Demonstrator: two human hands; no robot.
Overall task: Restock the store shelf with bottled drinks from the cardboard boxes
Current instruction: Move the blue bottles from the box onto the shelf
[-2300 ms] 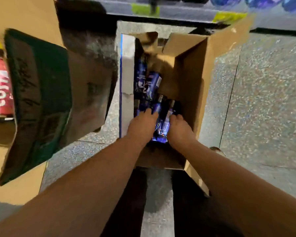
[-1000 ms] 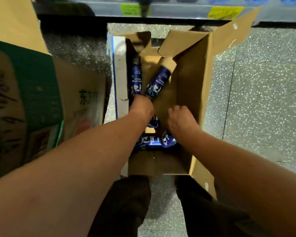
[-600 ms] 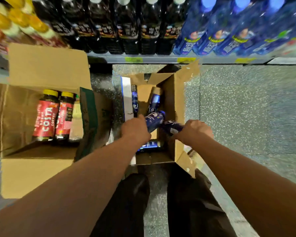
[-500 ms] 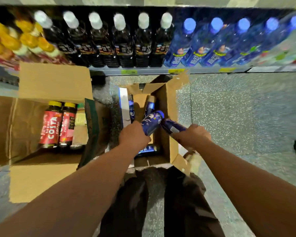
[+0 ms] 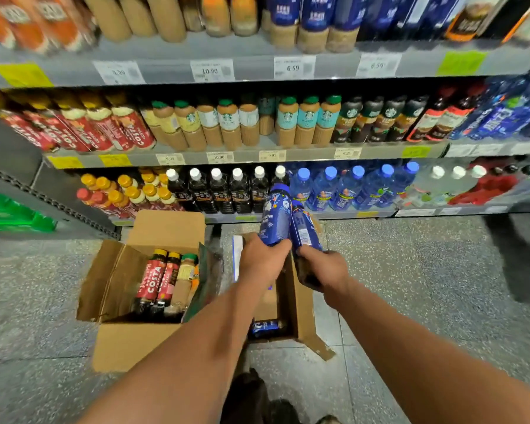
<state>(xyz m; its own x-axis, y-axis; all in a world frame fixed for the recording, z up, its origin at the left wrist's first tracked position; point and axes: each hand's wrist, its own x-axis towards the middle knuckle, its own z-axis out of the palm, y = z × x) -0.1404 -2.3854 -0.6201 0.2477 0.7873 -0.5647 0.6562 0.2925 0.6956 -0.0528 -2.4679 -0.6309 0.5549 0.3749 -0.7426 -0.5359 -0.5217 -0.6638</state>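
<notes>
Blue bottle [image 5: 274,215] stands cap-up in the left grip [image 5: 263,261], whose fingers curl round its base. A second blue bottle [image 5: 302,229] is clasped the same way by the right grip [image 5: 325,267]. Both are side by side above the narrow cardboard box [image 5: 300,307], facing the shelf [image 5: 245,156]. The low hold likely keeps the necks free to slide into a row, and one bottle per hand halves the trips. A third blue bottle [image 5: 265,327] lies in the box.
</notes>
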